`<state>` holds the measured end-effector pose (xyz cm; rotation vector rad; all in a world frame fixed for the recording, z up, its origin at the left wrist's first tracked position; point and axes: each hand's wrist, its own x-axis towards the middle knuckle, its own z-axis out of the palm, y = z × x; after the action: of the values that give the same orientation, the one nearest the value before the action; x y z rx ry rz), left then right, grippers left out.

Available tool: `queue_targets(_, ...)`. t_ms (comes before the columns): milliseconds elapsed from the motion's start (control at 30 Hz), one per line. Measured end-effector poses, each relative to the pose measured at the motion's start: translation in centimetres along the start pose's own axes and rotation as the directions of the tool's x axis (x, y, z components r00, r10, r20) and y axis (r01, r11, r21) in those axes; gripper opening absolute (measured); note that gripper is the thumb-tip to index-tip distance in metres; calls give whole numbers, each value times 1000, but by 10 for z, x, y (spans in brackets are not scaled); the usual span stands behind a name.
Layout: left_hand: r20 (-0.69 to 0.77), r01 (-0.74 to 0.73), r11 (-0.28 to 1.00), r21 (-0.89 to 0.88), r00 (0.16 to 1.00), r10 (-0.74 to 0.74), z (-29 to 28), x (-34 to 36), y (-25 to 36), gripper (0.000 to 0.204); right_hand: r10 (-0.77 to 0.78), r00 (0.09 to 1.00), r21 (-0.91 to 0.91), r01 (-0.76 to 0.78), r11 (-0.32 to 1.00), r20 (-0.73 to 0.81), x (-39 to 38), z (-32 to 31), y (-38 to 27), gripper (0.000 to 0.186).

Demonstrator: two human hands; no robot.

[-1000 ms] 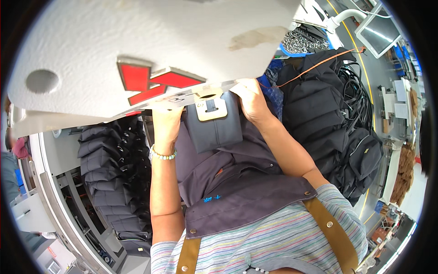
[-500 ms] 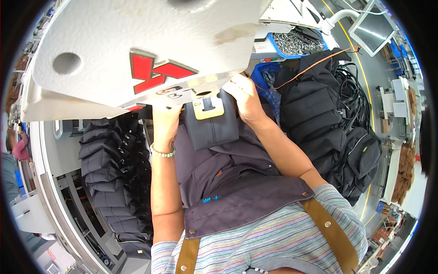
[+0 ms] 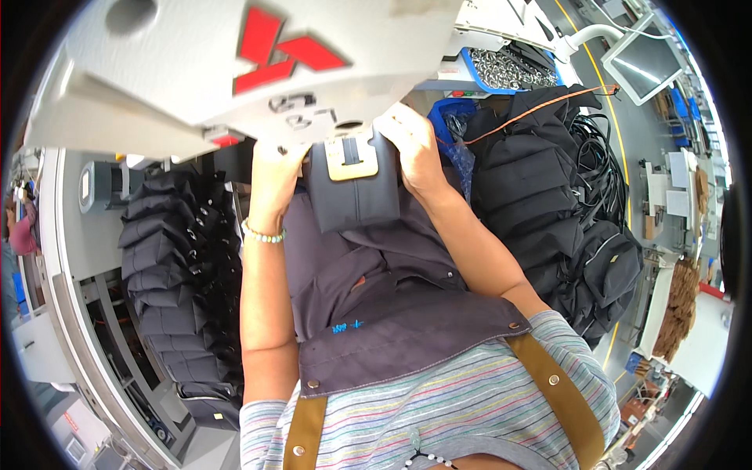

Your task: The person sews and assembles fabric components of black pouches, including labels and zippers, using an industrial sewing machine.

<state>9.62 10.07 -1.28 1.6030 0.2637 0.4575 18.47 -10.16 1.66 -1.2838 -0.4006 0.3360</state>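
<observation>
A white machine head [image 3: 313,39] with a red emblem fills the top of the view. Just beneath its lower edge is a dark fabric pouch [image 3: 354,205] with a tan metal plate [image 3: 351,168] against its top. My left hand [image 3: 276,174] grips the pouch's left side, its fingertips partly hidden by the machine. On the other side, my right hand [image 3: 411,153] has bent fingers closed on the pouch's right edge, close to the machine's underside. My brown apron [image 3: 407,329] lies below the pouch.
Stacked black fabric pieces [image 3: 176,290] hang at left. At right are a pile of black bags [image 3: 525,211], looped black straps, an orange cord, a blue tray of metal rings [image 3: 513,70] and a screen on an arm [image 3: 642,59]. A person [image 3: 23,227] is at the far left.
The pouch and both my hands sit higher in the picture, still together under the machine. The whole view has shifted somewhat, with the machine and surroundings displaced too.
</observation>
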Motion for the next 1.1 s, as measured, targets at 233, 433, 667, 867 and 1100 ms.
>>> queue_targets(233,-127,-143,954,263,975,181,28,-31,56,33,-116,986,-161,96,982,-119,-7,11,2,14)
queue_targets(433,115,-160,873,461,986,120,42,-67,85,77,-150,972,-246,103,964,-180,-11,15,8,13)
queue_targets(667,107,-157,878,452,987,121,39,-69,67,87,-145,972,-173,113,978,-184,-15,22,1,12)
queue_targets(867,86,-131,911,392,991,106,41,-69,65,88,-143,973,-154,116,981,-183,-14,19,5,12)
queue_targets(1100,43,-58,998,-39,997,59,36,-63,47,72,-70,995,-19,69,997,-68,-1,0,21,19)
